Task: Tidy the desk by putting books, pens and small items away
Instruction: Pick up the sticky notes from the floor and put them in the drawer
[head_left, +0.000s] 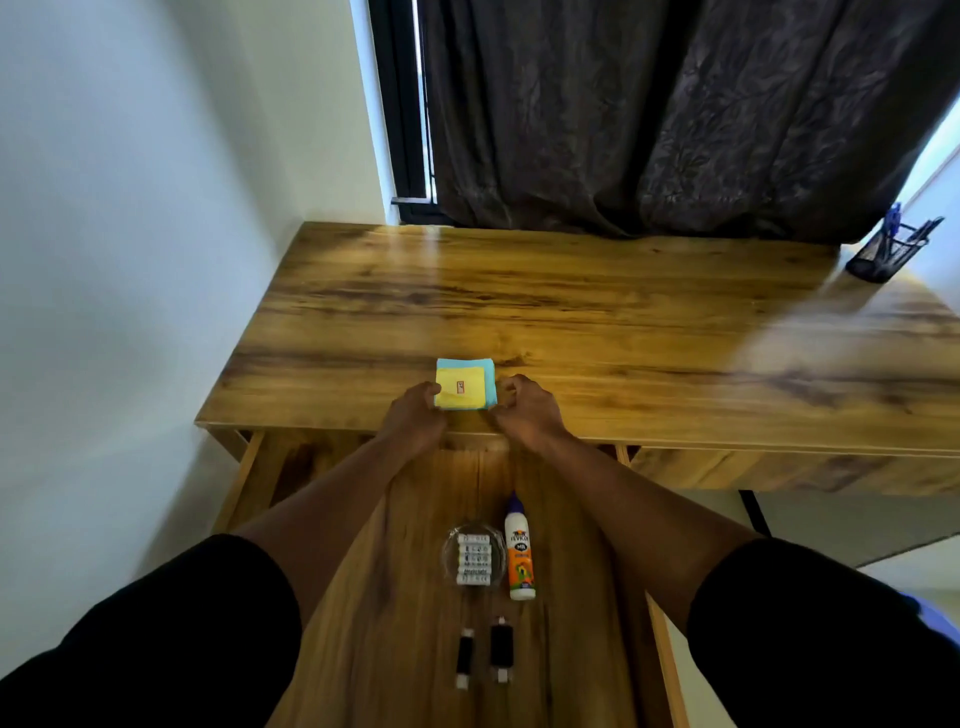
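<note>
Both hands flank the stack of sticky notes (465, 385): the left hand (415, 413) has curled fingers on its left edge, the right hand (527, 408) curled fingers at its right edge, seemingly touching. The squarish stack lies flat between the fingertips, at the desk (597, 322) front edge. The open drawer (405, 571) lies behind the wrists, toward the person.

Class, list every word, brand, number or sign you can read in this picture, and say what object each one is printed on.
"FEVICOL" and "MR": on the label of the white glue bottle lying in the open drawer.
Small red mark on the yellow sticky pad: too small to read.
Print on the white batteries in the clear round dish: blurred, unreadable.
Two black spools: no readable text.
</note>
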